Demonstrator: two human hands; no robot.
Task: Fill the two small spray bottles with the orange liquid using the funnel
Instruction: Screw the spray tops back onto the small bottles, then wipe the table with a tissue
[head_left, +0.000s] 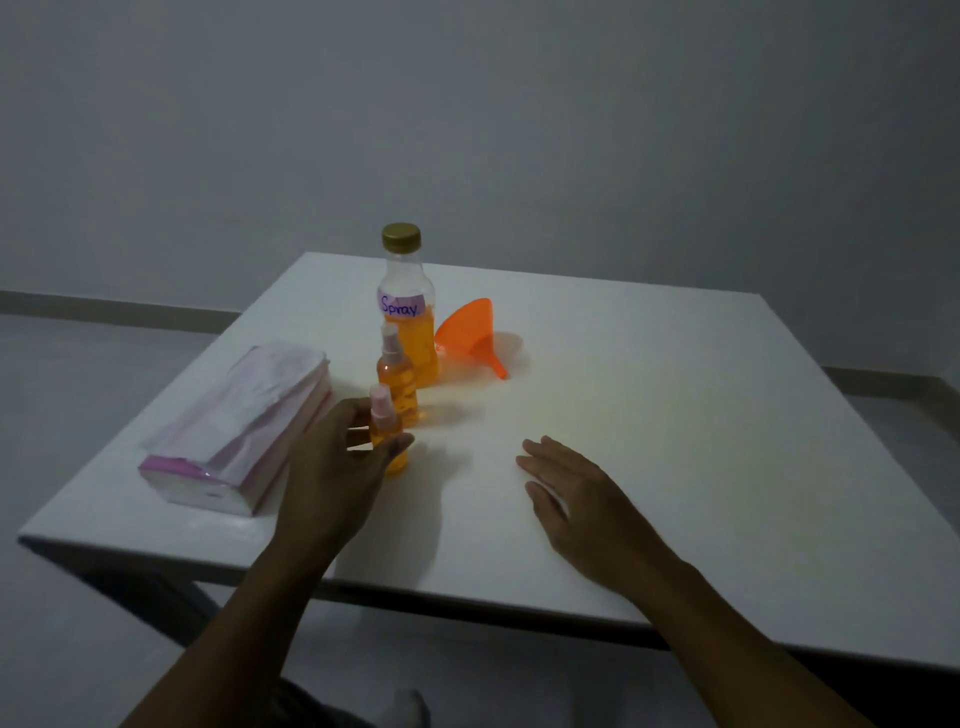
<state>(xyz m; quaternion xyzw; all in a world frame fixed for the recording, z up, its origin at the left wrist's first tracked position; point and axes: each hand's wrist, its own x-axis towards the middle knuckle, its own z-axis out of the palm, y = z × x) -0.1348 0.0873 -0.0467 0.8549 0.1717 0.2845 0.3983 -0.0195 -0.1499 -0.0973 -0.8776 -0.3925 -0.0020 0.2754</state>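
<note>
A large clear bottle (407, 312) with a gold cap and a purple "Spray" label stands upright, about half full of orange liquid. An orange funnel (470, 332) lies on its side just right of it. Two small spray bottles with pink tops hold orange liquid: the farther one (397, 379) stands in front of the large bottle, and the nearer one (385, 436) stands closer to me. My left hand (337, 467) curls around the nearer bottle, thumb and fingers on its sides. My right hand (566, 488) rests flat on the white table (675, 441), fingers apart.
A pink-and-white tissue pack (244, 426) lies on the table's left side, close to my left hand. The table's front edge runs just below my forearms. A grey wall and floor surround the table.
</note>
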